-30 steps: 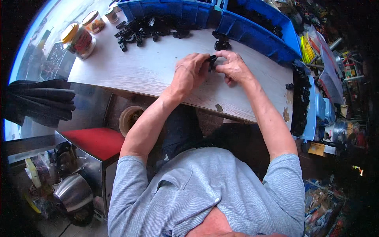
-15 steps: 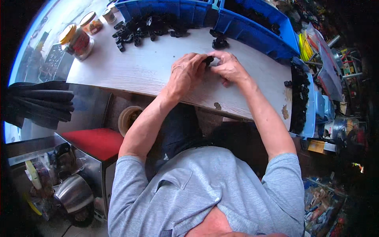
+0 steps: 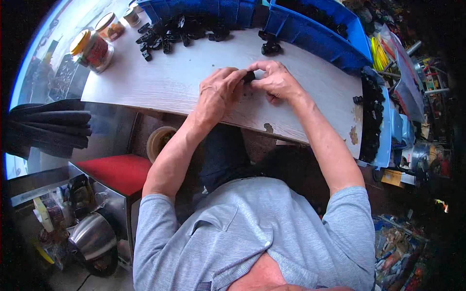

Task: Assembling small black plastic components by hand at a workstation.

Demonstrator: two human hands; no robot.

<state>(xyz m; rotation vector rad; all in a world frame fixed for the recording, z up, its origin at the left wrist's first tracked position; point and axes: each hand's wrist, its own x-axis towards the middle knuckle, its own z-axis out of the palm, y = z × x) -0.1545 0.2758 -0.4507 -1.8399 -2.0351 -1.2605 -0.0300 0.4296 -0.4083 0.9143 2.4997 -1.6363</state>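
The small black plastic part (image 3: 249,76) pinched between the left hand (image 3: 217,95) and the right hand (image 3: 275,81) is mostly covered by the fingers, so its shape cannot be told. The two blue plastic bins (image 3: 310,30) are cut off by the top edge. The scattered black plastic pieces (image 3: 167,34) are too small to tell apart. The person's lap is hidden under the pale wooden tabletop (image 3: 165,80).
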